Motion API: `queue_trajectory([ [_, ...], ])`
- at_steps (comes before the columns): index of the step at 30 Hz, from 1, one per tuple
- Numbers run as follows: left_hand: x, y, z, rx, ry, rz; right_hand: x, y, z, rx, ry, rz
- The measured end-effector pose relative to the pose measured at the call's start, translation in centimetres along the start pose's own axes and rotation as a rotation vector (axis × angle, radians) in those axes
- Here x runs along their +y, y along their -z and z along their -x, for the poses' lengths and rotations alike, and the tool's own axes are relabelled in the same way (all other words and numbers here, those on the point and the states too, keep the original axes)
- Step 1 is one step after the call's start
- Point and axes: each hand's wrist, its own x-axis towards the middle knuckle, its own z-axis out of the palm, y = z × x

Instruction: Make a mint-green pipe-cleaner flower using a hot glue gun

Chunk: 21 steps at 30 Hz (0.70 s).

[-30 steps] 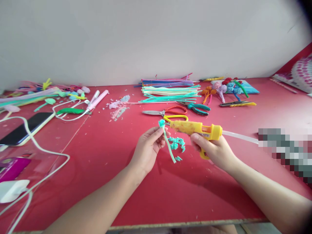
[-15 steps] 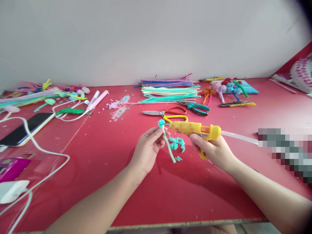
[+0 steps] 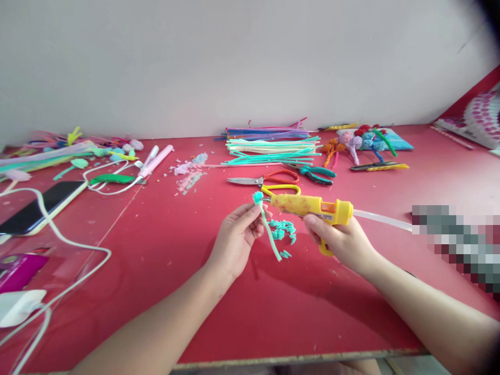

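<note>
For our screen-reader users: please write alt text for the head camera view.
The right hand holds a yellow glue gun, its nozzle at the teal tuft of a pipe cleaner pinched in the left hand, above a red table. Teal scraps lie beneath; scissors, pliers and stacked craft stems lie behind.

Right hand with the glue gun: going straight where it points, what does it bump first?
Probably the teal pipe-cleaner tuft pinched in the left hand; the glue gun nozzle looks almost on it.
</note>
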Motion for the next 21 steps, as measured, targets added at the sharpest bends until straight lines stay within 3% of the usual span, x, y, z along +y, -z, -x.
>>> queue_trajectory([
  [21,0.14,-0.19,0.17,0.003,-0.004,-0.003,0.03,-0.03,-0.18,-0.009,0.053,0.012],
])
